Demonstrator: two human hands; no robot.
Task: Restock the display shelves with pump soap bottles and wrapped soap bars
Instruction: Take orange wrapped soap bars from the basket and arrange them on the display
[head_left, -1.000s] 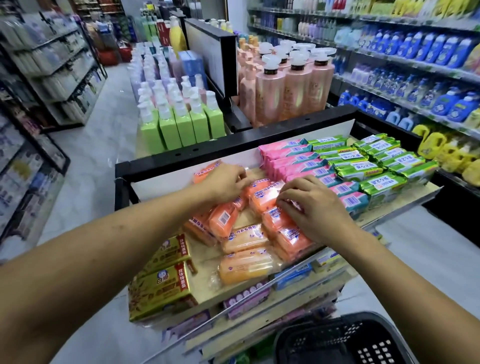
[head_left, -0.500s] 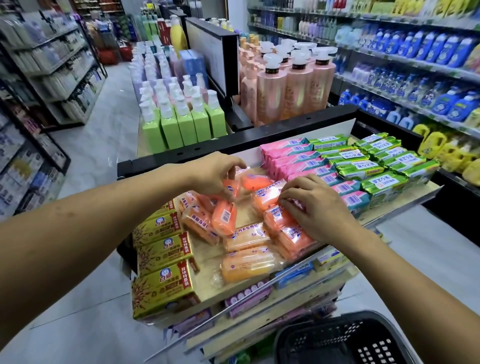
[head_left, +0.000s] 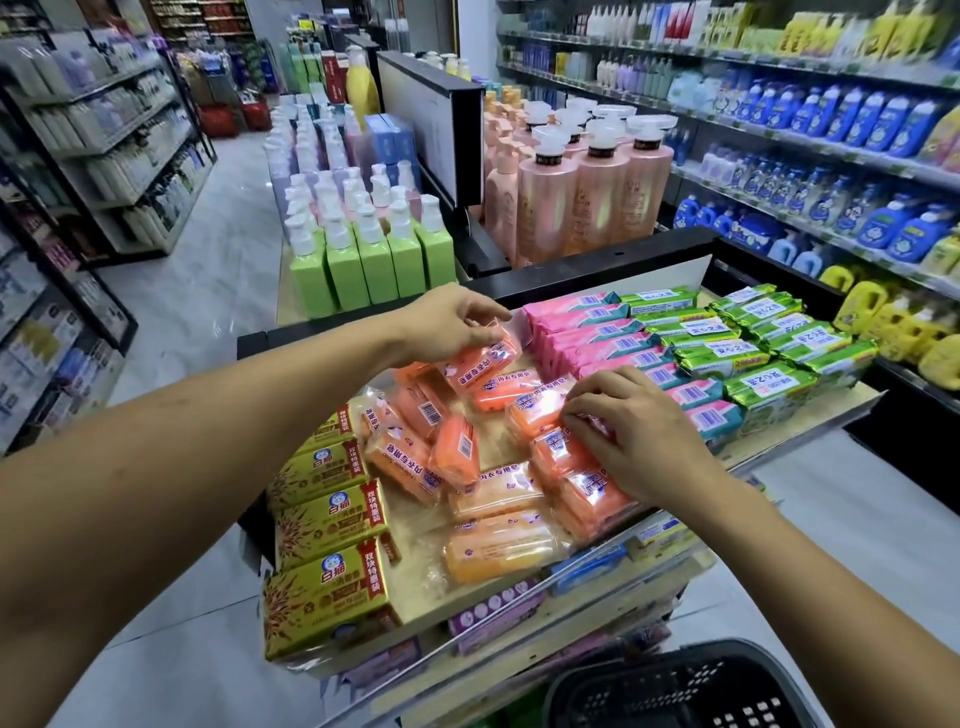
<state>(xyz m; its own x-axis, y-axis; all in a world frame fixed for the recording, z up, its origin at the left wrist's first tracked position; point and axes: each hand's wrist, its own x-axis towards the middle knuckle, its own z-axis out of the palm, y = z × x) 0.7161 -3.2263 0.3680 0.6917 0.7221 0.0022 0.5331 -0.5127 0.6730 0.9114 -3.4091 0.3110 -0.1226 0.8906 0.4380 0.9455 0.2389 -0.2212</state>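
Left hand (head_left: 457, 322) has swung its pinched orange bar (head_left: 480, 364) far, up beside the pink bars (head_left: 587, 332), right hand (head_left: 641, 434) gripping the near stack (head_left: 576, 478), so that row's filling.

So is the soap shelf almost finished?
Partly. The pink bars, green bars and yellow boxes sit in neat rows. The left hand pinches one orange bar by its wrapper; the right hand rests on the stacked orange bars. Left: the jumbled orange bars in the middle need straightening.

Orange soap bar (head_left: 480, 364) in left hand (head_left: 447, 323)
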